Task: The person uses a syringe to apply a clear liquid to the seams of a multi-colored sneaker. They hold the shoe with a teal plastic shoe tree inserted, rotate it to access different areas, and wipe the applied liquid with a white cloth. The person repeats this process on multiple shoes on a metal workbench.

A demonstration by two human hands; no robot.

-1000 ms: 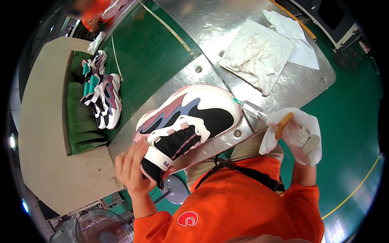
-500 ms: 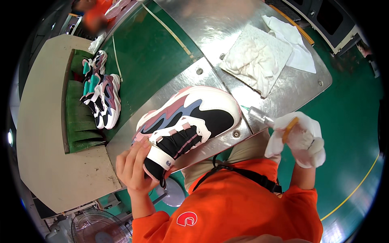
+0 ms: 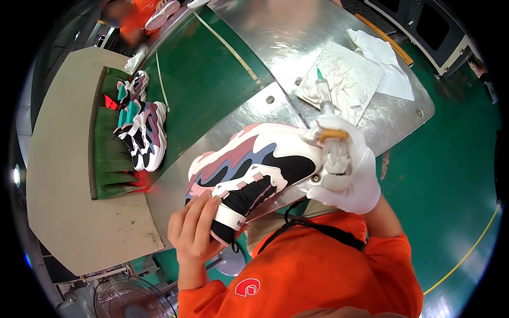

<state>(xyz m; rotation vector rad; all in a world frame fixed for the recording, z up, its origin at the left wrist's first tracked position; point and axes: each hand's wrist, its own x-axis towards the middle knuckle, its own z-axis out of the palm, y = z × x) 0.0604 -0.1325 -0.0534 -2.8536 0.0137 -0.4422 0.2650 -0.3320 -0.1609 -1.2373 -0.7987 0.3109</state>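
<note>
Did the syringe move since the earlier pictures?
Yes. The syringe went up the picture, from beside the shoe; its tip now shows over the cloth, which stayed put.

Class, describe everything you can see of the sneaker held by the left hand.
The sneaker has a black toe panel, blue and dusty-pink side overlays, and a pale sole edge. Pink loops dot its white lacing panels; a white band crosses near the ankle end. It looks like fabric with smooth, leather-like parts. It is tilted at the metal table's near edge, toe rightward. The left hand grips its ankle end; whether the gloved right hand touches the toe is unclear.
</note>
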